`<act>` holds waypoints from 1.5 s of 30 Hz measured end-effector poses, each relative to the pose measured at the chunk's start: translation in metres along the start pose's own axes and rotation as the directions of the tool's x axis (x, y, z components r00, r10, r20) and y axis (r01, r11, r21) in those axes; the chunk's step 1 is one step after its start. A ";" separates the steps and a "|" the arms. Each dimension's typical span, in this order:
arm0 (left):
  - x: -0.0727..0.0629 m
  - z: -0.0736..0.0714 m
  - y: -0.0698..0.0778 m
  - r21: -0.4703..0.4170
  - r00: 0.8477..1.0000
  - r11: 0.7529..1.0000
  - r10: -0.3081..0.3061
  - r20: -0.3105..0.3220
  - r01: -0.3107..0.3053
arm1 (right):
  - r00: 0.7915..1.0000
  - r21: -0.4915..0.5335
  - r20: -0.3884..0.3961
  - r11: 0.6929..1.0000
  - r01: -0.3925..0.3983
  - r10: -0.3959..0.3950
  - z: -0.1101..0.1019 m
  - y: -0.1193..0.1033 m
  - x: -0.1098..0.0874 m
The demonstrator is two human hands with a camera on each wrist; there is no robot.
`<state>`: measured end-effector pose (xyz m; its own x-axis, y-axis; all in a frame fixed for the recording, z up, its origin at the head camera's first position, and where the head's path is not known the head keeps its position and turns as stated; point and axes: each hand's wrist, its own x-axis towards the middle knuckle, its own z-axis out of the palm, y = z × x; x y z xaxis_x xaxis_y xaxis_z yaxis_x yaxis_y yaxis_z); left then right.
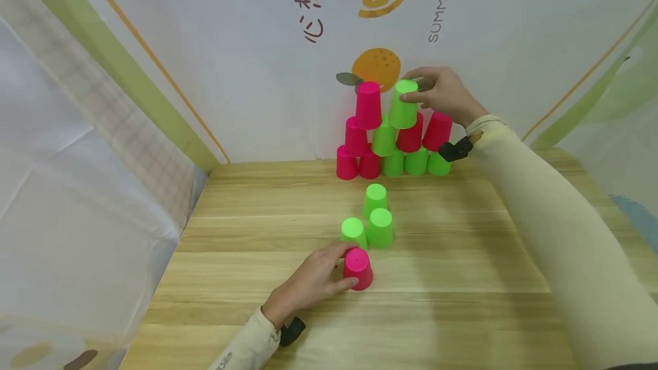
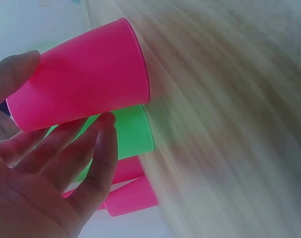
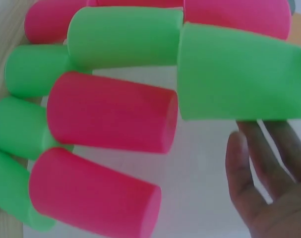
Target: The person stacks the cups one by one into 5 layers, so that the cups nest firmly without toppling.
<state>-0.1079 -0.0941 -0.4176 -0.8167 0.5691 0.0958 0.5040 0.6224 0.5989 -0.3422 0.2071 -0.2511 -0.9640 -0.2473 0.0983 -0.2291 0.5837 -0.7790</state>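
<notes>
Head: L grip point(image 1: 317, 280) holds pink cup point(image 1: 359, 272); R grip point(image 1: 446, 93), green cup point(image 1: 403, 110).

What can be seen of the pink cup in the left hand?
The pink cup is smooth, plastic-looking and tapered, with a narrow closed base and a wider, lipped rim. It is upside down, held by the left hand between thumb and fingers, just in front of a green cup. Whether its rim touches the wood-grain table is unclear.
</notes>
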 end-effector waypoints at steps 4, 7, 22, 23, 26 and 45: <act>-0.001 0.001 -0.001 -0.016 1.000 1.000 -0.003 -0.004 0.003 | 0.997 0.014 -0.063 0.999 -0.050 0.051 0.009 -0.003 0.003; -0.002 0.000 -0.001 -0.024 1.000 1.000 -0.004 -0.002 0.004 | 0.992 0.022 -0.106 0.997 -0.073 0.075 0.013 -0.005 0.005; -0.006 -0.015 0.015 -0.109 0.996 0.993 0.047 0.070 -0.039 | 0.978 0.031 -0.179 0.994 -0.106 0.110 0.025 -0.006 0.005; -0.006 -0.017 0.017 -0.109 0.995 0.993 0.055 0.077 -0.046 | 0.977 0.032 -0.182 0.994 -0.108 0.112 0.025 -0.006 0.004; -0.005 -0.024 0.025 -0.087 0.992 0.993 0.091 0.089 -0.083 | 0.975 0.034 -0.189 0.993 -0.115 0.120 0.026 -0.006 0.001; 0.065 -0.109 0.059 -0.082 0.981 0.979 0.188 0.038 -0.185 | 0.965 -0.083 -0.260 0.996 -0.038 0.015 0.002 0.014 -0.050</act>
<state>-0.1621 -0.0787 -0.2894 -0.6957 0.6964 0.1765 0.6215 0.4602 0.6340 -0.2972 0.2260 -0.2683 -0.9693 -0.0284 0.2442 -0.2027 0.6546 -0.7283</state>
